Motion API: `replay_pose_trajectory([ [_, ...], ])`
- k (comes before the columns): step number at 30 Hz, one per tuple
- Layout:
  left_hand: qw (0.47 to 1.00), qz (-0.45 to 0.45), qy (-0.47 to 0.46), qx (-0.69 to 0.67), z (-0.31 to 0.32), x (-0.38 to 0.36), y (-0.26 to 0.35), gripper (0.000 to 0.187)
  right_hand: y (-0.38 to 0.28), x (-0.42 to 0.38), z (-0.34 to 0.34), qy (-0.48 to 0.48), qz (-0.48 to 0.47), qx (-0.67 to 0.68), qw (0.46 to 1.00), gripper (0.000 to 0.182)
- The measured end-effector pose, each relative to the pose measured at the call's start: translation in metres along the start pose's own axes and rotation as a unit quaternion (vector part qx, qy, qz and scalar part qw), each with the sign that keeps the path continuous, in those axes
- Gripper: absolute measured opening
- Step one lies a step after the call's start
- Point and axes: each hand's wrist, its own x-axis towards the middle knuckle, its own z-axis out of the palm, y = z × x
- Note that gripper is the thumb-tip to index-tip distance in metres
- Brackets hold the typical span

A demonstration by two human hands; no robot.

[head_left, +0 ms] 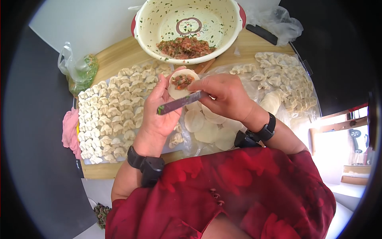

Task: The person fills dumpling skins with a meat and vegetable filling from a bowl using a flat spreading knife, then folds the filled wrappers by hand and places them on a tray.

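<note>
My left hand (157,115) cups a round dumpling wrapper (175,91) with a small heap of red and green filling (182,81) on it. My right hand (225,95) grips a flat dark spatula (179,103) that lies across the left palm just below the wrapper, green bits stuck to its tip. A cream bowl (159,18) with more minced filling (185,47) stands just beyond both hands. Loose round wrappers (203,127) lie under my hands.
Rows of folded dumplings (111,115) fill a sheet on the left of the wooden table (115,55); another pile of folded dumplings (282,75) lies on plastic at the right. A plastic bag with greens (81,69) and a pink cloth (69,131) sit at the left edge.
</note>
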Motion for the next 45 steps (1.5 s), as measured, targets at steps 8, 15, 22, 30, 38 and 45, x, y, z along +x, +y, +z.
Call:
replay_pose_trajectory([
  [8,0.997,-0.011,0.048,0.064,0.005,0.000,0.003,0.050,0.000,-0.006,-0.001,0.002,-0.066,-0.073,0.995,0.042],
  [15,0.995,-0.041,0.046,0.080,0.002,0.000,0.002,0.049,0.003,-0.010,0.003,0.007,-0.093,-0.129,0.987,0.042],
  [22,0.998,-0.043,0.032,0.022,0.003,-0.003,0.002,0.048,0.002,-0.013,0.000,-0.008,-0.095,-0.140,0.986,0.032],
  [30,0.997,-0.037,0.006,0.062,0.005,-0.004,-0.004,0.048,-0.008,-0.011,0.006,0.027,0.085,0.053,0.995,0.019],
  [38,0.988,0.024,-0.025,0.153,0.013,0.000,-0.011,0.046,-0.007,0.004,0.010,0.109,0.295,0.236,0.919,0.016],
  [45,0.972,0.051,0.062,0.223,0.007,0.004,-0.013,0.030,0.003,0.001,0.012,0.119,0.270,0.269,0.917,0.017],
])
